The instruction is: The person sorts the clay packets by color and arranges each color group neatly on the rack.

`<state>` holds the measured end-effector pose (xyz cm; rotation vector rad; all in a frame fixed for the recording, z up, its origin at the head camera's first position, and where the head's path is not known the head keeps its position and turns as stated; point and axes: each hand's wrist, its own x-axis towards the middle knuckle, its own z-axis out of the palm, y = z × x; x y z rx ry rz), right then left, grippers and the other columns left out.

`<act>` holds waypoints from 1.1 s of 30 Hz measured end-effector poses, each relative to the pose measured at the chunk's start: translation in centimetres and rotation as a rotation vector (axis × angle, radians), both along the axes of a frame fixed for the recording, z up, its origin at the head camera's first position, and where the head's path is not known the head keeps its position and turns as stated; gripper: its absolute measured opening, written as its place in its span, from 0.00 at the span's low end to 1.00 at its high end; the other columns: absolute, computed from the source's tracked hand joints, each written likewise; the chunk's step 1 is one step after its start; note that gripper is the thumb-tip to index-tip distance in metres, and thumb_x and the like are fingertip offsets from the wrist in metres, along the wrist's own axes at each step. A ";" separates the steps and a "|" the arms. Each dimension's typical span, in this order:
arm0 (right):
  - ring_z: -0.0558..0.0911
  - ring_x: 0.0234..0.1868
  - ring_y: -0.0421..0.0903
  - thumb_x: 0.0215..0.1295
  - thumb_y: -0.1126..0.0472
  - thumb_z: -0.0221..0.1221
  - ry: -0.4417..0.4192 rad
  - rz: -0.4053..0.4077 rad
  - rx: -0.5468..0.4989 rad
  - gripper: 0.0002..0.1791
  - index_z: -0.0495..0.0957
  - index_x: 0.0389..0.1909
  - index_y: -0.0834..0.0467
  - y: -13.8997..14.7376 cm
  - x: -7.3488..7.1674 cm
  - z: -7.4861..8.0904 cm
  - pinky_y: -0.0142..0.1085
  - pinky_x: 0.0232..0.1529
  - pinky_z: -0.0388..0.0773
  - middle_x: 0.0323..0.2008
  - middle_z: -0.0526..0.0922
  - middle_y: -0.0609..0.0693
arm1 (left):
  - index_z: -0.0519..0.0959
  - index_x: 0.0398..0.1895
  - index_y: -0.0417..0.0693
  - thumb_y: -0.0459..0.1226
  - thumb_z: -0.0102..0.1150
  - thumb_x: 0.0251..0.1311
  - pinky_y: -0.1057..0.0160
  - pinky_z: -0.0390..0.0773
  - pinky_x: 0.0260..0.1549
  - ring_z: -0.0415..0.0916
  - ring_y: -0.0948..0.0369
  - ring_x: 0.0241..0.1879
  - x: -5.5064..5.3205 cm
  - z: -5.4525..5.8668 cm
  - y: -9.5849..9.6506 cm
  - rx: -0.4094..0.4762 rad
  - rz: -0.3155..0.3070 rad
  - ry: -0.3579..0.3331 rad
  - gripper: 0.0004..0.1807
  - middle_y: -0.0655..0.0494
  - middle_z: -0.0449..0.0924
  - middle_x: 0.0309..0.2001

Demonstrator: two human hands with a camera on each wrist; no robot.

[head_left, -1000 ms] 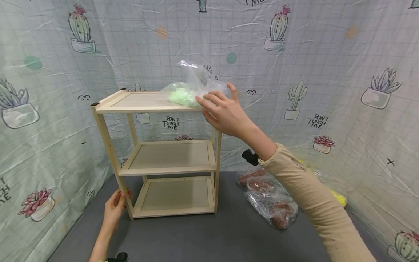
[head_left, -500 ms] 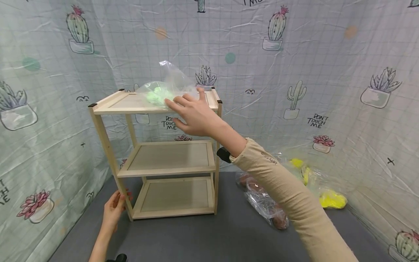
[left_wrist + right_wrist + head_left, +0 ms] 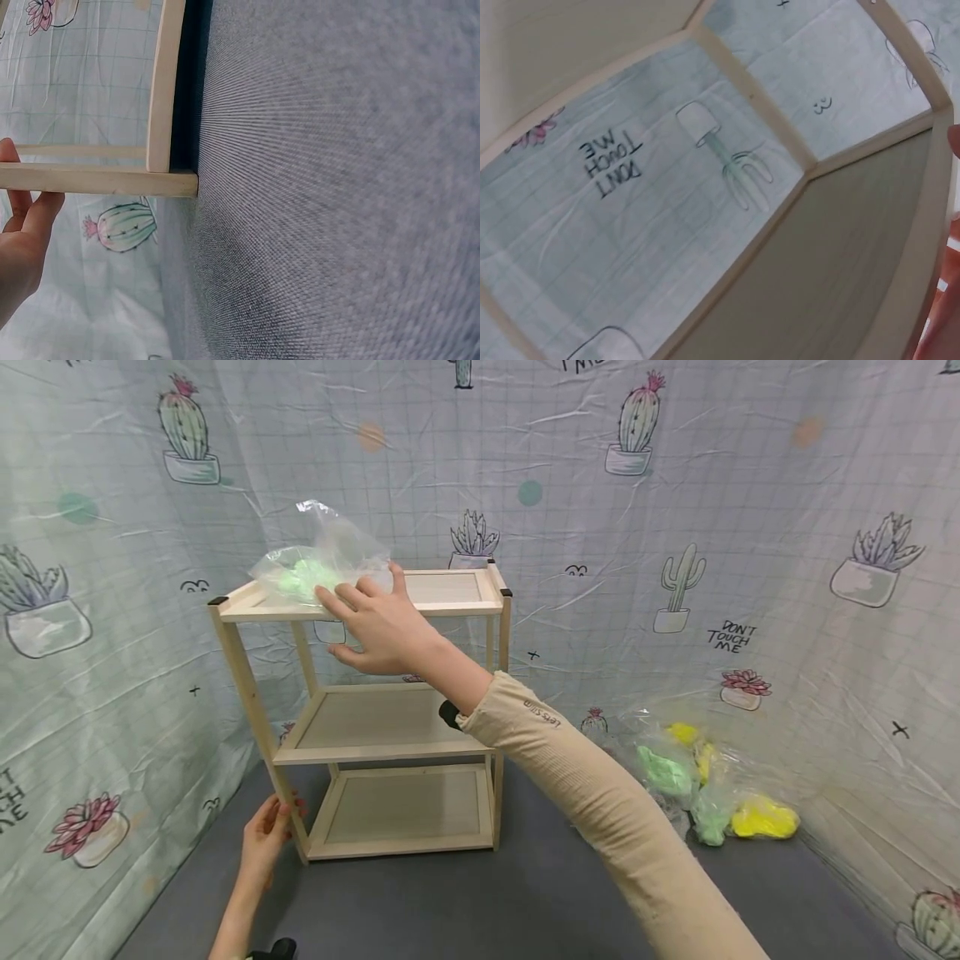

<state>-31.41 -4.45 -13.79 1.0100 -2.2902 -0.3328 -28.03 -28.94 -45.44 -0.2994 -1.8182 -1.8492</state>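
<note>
A three-tier wooden shelf rack (image 3: 397, 754) stands upright on the grey surface. My left hand (image 3: 264, 839) grips its left front post near the bottom; in the left wrist view, fingers and thumb of the left hand (image 3: 26, 240) lie on either side of the wood. On the left part of the top tier sits a clear plastic bag (image 3: 303, 575) with something pale green inside. My right hand (image 3: 386, 622) touches the bag at its front right, fingers extended and thumb apart below the tier's edge. In the right wrist view only bits of the right hand's fingers (image 3: 941, 304) show past the top tier.
At the right lie clear bags with yellow contents (image 3: 765, 817) and with green contents (image 3: 666, 772). My right sleeve (image 3: 600, 802) crosses in front of part of that pile. A cactus-print curtain (image 3: 570, 527) hangs behind and at both sides.
My right hand and the bag have moved left along the top tier, from its right part to its left. The green bags at the right have come into view. My left hand stays on the post.
</note>
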 end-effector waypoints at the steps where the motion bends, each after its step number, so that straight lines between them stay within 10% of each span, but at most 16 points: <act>1: 0.60 0.62 0.41 0.63 0.36 0.35 -0.003 -0.010 0.003 0.36 0.43 0.69 0.47 -0.4 0.0 0.0 0.58 0.63 0.42 0.63 0.60 0.40 | 0.69 0.48 0.32 0.31 0.40 0.64 0.73 0.74 0.28 0.78 0.74 0.34 0.0 0.0 0.0 -0.005 0.000 -0.001 0.13 0.69 0.80 0.35; 16: 0.51 0.69 0.44 0.66 0.40 0.34 0.101 0.024 -0.068 0.33 0.43 0.69 0.47 -0.2 0.2 -0.8 0.53 0.64 0.45 0.68 0.53 0.46 | 0.68 0.49 0.31 0.31 0.40 0.64 0.74 0.74 0.29 0.78 0.75 0.34 0.1 0.1 0.1 -0.022 0.019 -0.025 0.14 0.71 0.80 0.35; 33: 0.55 0.67 0.49 0.64 0.48 0.47 0.225 0.277 -0.199 0.29 0.58 0.64 0.51 8.8 2.4 -4.3 0.53 0.60 0.50 0.66 0.58 0.52 | 0.72 0.47 0.44 0.31 0.41 0.64 0.75 0.74 0.29 0.77 0.74 0.34 0.3 0.4 0.3 -0.015 0.029 -0.029 0.12 0.71 0.79 0.35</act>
